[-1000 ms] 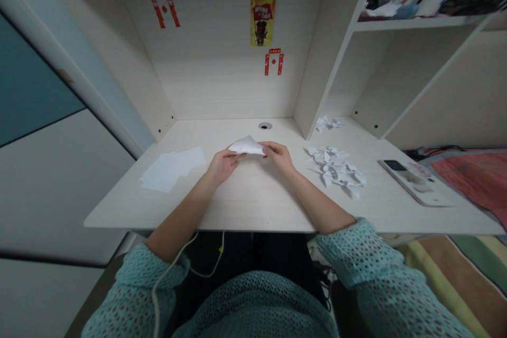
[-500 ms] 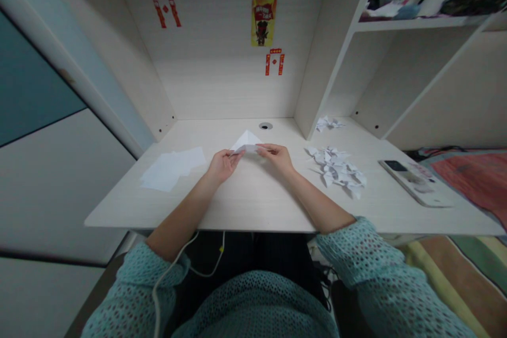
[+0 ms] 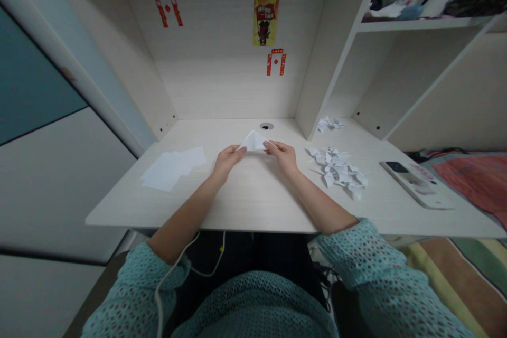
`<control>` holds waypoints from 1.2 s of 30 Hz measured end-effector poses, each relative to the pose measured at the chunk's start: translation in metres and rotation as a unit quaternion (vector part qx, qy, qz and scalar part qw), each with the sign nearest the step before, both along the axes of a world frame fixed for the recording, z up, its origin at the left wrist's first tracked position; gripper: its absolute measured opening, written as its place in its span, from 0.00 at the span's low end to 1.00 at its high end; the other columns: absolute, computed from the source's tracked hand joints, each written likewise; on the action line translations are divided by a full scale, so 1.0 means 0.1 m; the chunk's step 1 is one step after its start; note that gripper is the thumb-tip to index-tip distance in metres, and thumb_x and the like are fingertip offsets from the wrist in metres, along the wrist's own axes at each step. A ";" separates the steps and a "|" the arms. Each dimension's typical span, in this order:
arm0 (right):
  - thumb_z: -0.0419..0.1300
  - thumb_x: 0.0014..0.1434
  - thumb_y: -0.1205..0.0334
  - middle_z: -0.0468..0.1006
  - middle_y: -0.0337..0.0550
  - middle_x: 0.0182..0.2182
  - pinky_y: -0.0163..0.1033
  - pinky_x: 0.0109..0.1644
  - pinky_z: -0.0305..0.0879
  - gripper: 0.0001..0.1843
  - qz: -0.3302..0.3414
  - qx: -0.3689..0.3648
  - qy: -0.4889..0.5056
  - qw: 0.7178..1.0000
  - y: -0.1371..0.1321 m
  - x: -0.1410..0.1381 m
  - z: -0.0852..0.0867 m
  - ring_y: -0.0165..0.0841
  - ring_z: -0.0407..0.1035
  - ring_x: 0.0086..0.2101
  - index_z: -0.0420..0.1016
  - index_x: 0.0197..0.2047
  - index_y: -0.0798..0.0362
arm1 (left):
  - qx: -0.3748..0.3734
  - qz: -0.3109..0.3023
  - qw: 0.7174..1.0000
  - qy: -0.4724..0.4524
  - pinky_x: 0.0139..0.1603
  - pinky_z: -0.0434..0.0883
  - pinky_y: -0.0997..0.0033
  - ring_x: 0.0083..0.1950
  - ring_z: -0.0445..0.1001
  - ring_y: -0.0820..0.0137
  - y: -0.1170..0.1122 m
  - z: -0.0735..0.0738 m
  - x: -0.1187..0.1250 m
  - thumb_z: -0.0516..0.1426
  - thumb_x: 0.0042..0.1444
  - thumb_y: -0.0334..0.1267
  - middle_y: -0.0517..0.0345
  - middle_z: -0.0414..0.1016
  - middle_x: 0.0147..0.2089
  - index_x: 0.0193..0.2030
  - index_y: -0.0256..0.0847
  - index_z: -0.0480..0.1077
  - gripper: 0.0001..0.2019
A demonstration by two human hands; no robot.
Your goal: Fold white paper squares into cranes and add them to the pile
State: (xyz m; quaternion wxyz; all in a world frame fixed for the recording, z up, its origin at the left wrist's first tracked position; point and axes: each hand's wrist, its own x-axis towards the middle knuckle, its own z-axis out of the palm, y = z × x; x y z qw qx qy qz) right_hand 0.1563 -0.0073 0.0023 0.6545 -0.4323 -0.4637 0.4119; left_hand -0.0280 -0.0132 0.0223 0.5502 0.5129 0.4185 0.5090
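Observation:
A folded sheet of white paper [image 3: 254, 141], shaped like a triangle with its point away from me, is held up over the middle of the desk. My left hand [image 3: 229, 160] pinches its left corner, thumb on top. At the right corner, my right hand [image 3: 282, 155] grips it the same way, with the fingers partly hidden behind the paper. To the left lies a fanned stack of white paper sheets [image 3: 173, 168]. Several folded white paper pieces [image 3: 338, 169] sit in a heap to the right of my right hand.
More folded pieces [image 3: 329, 124] lie farther back beside the upright panel. A phone-shaped white object [image 3: 414, 184] rests on the right of the desk [image 3: 253, 206]. A round cable hole [image 3: 266, 126] is near the back wall. A white cable [image 3: 159, 296] hangs by my left sleeve.
The paper has tilted, and its folded near part now shows as one smaller triangle. Both hands have shifted slightly to the right, still holding its corners.

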 end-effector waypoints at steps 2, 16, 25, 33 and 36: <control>0.68 0.40 0.49 0.79 0.42 0.28 0.38 0.37 0.66 0.18 -0.006 -0.005 0.032 0.999 0.02 0.01 -0.01 0.30 0.70 0.28 0.81 0.31 0.53 | -0.032 0.003 0.999 -0.015 0.50 0.66 0.63 0.48 0.73 0.63 0.01 -0.03 -0.01 0.64 0.40 0.50 0.49 0.75 0.41 0.34 0.37 0.73 0.19; 0.67 0.41 0.50 0.79 0.41 0.27 0.36 0.35 0.64 0.16 0.001 0.014 -0.036 0.999 -0.01 0.02 0.01 0.30 0.69 0.28 0.80 0.29 0.53 | 0.039 0.049 0.998 -0.031 0.43 0.68 0.69 0.39 0.75 0.68 -0.01 -0.01 0.03 0.67 0.38 0.44 0.53 0.78 0.37 0.49 0.40 0.69 0.29; 0.66 0.42 0.51 0.80 0.45 0.35 0.37 0.35 0.64 0.18 0.063 0.052 -0.100 0.992 -0.09 -0.06 0.05 0.33 0.71 0.32 0.79 0.36 0.52 | 0.021 0.050 0.998 -0.034 0.45 0.69 0.65 0.41 0.75 0.63 0.00 -0.06 0.05 0.66 0.38 0.45 0.48 0.78 0.42 0.43 0.35 0.74 0.24; 0.67 0.42 0.51 0.80 0.44 0.35 0.38 0.38 0.65 0.18 0.062 0.044 -0.091 0.993 -0.08 -0.04 0.04 0.34 0.72 0.34 0.80 0.36 0.51 | 0.037 0.030 0.998 -0.028 0.47 0.69 0.65 0.42 0.75 0.63 -0.04 -0.03 0.04 0.65 0.42 0.43 0.49 0.78 0.43 0.52 0.38 0.71 0.28; 0.68 0.40 0.51 0.80 0.44 0.33 0.37 0.36 0.64 0.20 0.058 0.025 -0.083 0.995 -0.07 -0.02 0.03 0.33 0.71 0.31 0.80 0.37 0.52 | 0.044 0.011 0.999 -0.025 0.46 0.69 0.65 0.40 0.75 0.65 -0.05 -0.04 0.03 0.64 0.43 0.42 0.50 0.78 0.41 0.55 0.40 0.68 0.30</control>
